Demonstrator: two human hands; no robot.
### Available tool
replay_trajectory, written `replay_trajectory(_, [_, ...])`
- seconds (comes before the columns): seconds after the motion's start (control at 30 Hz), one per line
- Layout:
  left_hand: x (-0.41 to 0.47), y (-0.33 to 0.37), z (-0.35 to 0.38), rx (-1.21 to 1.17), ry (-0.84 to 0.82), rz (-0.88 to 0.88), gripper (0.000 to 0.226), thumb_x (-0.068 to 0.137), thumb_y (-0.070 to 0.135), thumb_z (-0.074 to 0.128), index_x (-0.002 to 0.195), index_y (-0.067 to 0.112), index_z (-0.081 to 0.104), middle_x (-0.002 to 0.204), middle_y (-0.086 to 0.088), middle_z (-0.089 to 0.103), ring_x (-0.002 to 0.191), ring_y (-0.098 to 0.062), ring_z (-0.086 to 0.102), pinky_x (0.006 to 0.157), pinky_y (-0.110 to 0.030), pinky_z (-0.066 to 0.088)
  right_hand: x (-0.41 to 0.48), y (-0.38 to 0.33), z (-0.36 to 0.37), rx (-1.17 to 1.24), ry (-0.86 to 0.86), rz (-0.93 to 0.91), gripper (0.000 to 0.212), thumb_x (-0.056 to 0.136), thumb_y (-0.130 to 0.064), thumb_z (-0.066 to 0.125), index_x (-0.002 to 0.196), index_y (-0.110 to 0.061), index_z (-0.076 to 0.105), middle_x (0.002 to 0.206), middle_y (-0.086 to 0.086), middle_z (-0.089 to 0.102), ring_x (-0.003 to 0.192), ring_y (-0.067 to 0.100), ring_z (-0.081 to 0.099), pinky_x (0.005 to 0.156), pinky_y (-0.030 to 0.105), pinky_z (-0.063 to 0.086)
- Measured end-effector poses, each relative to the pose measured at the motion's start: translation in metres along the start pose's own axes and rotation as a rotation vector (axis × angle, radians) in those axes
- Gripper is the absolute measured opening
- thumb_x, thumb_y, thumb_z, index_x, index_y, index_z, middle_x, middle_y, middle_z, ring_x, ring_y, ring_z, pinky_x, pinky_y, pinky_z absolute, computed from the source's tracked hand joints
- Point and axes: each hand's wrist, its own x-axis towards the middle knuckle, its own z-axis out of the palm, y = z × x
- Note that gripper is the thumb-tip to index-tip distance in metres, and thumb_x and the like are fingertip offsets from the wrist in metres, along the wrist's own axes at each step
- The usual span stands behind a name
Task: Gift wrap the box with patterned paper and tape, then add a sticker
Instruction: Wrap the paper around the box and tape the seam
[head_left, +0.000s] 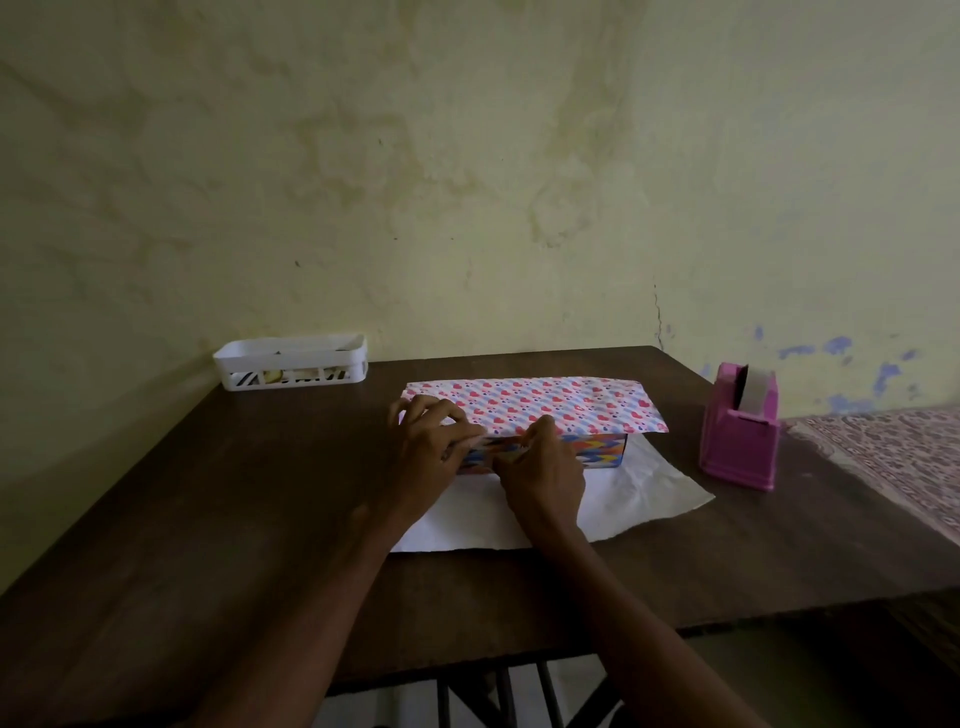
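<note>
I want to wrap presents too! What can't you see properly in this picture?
Head view:
Left end of the box: left hand and right hand cover it.
Whether the fingers hold tape: too blurred.
Contents of the white basket: too small, behind its wall.

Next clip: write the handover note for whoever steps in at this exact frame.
Left hand and right hand: both on the edge of the paper at the near top edge of the box; pinching or pressing, unclear.
Paper covers the box top; its white side lies on the table toward the person. Tape dispenser right, basket far left.
Done: far flap over. Left: near flap, ends, tape, sticker.
</note>
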Motion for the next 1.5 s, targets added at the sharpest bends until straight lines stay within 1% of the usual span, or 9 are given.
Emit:
replay_trajectory(0.13, [0.002, 0.002, 0.002, -0.033, -0.014, -0.068, 0.014, 0.082, 0.033, 0.07, 0.091, 0.025, 0.077, 0.097, 0.005, 0.069, 0.098, -0.016, 0.051, 0.087, -0.04, 0.038, 0.001, -0.003, 0.002, -0.046, -0.005, 0.002, 0.058, 0.086, -0.041, 0.072, 0.13, -0.018, 0.041, 0.119, 0.003, 0.065, 0.104, 0.018, 0.064, 0.086, 0.027, 0.05])
replay_trajectory(0.3, [0.005, 0.004, 0.009, -0.029, -0.085, -0.156, 0.02, 0.077, 0.032, 0.079, 0.094, 0.022, 0.077, 0.094, 0.002, 0.07, 0.09, -0.021, 0.057, 0.079, -0.038, 0.041, 0.0, -0.002, 0.004, -0.077, -0.015, -0.008, 0.059, 0.089, -0.043, 0.068, 0.134, -0.017, 0.039, 0.124, 0.003, 0.063, 0.109, 0.019, 0.063, 0.091, 0.03, 0.05])
replay_trajectory(0.63, [0.006, 0.008, 0.007, 0.014, -0.132, -0.111, 0.02, 0.084, 0.025, 0.075, 0.104, 0.025, 0.075, 0.095, -0.001, 0.067, 0.086, -0.022, 0.054, 0.069, -0.036, 0.047, -0.003, 0.0, 0.004, -0.112, -0.006, -0.033, 0.067, 0.091, -0.045, 0.065, 0.142, -0.015, 0.035, 0.129, 0.004, 0.062, 0.115, 0.021, 0.061, 0.095, 0.035, 0.049])
replay_trajectory(0.83, [0.006, 0.004, 0.01, -0.106, -0.109, -0.216, 0.018, 0.076, 0.013, 0.081, 0.093, 0.011, 0.078, 0.084, -0.008, 0.07, 0.077, -0.024, 0.055, 0.066, -0.031, 0.043, -0.005, 0.001, 0.005, -0.091, -0.004, -0.037, 0.063, 0.093, -0.045, 0.061, 0.142, -0.015, 0.036, 0.132, 0.004, 0.06, 0.118, 0.022, 0.059, 0.098, 0.036, 0.048])
replay_trajectory(1.0, [0.006, 0.004, 0.011, -0.065, -0.154, -0.222, 0.03, 0.074, 0.02, 0.083, 0.103, 0.014, 0.076, 0.091, -0.008, 0.068, 0.084, -0.023, 0.052, 0.069, -0.03, 0.039, -0.004, 0.001, 0.003, -0.119, -0.025, -0.022, 0.061, 0.093, -0.043, 0.062, 0.141, -0.016, 0.036, 0.131, 0.005, 0.06, 0.117, 0.021, 0.059, 0.096, 0.035, 0.048])
replay_trajectory(1.1, [0.004, 0.009, 0.009, -0.032, -0.141, -0.177, 0.028, 0.086, 0.034, 0.07, 0.111, 0.023, 0.073, 0.094, -0.002, 0.065, 0.087, -0.019, 0.05, 0.072, -0.035, 0.042, -0.006, 0.001, 0.004, -0.109, -0.008, -0.029, 0.057, 0.094, -0.045, 0.059, 0.139, -0.016, 0.038, 0.132, 0.004, 0.06, 0.117, 0.021, 0.059, 0.096, 0.034, 0.048])
replay_trajectory(1.17, [0.002, 0.01, 0.007, -0.012, -0.105, -0.134, 0.025, 0.088, 0.035, 0.068, 0.11, 0.026, 0.073, 0.095, -0.001, 0.066, 0.087, -0.021, 0.054, 0.075, -0.038, 0.043, -0.006, 0.001, 0.004, -0.107, -0.007, -0.029, 0.058, 0.094, -0.045, 0.059, 0.14, -0.016, 0.038, 0.132, 0.004, 0.059, 0.118, 0.021, 0.059, 0.097, 0.034, 0.047])
replay_trajectory(1.37, [0.003, 0.008, 0.011, -0.048, -0.124, -0.169, 0.017, 0.083, 0.029, 0.075, 0.099, 0.023, 0.077, 0.097, -0.002, 0.069, 0.089, -0.02, 0.054, 0.073, -0.039, 0.047, -0.003, -0.004, 0.002, -0.06, 0.022, -0.036, 0.045, 0.09, -0.039, 0.068, 0.123, -0.019, 0.045, 0.11, 0.003, 0.067, 0.096, 0.017, 0.065, 0.082, 0.027, 0.049])
replay_trajectory(1.5, [0.005, 0.013, 0.006, -0.025, -0.123, -0.192, 0.018, 0.084, 0.031, 0.073, 0.099, 0.022, 0.077, 0.098, -0.001, 0.068, 0.09, -0.019, 0.052, 0.07, -0.034, 0.046, -0.003, -0.005, 0.003, -0.053, -0.035, -0.09, 0.04, 0.092, -0.039, 0.064, 0.123, -0.02, 0.047, 0.111, 0.002, 0.068, 0.097, 0.016, 0.065, 0.082, 0.025, 0.048])
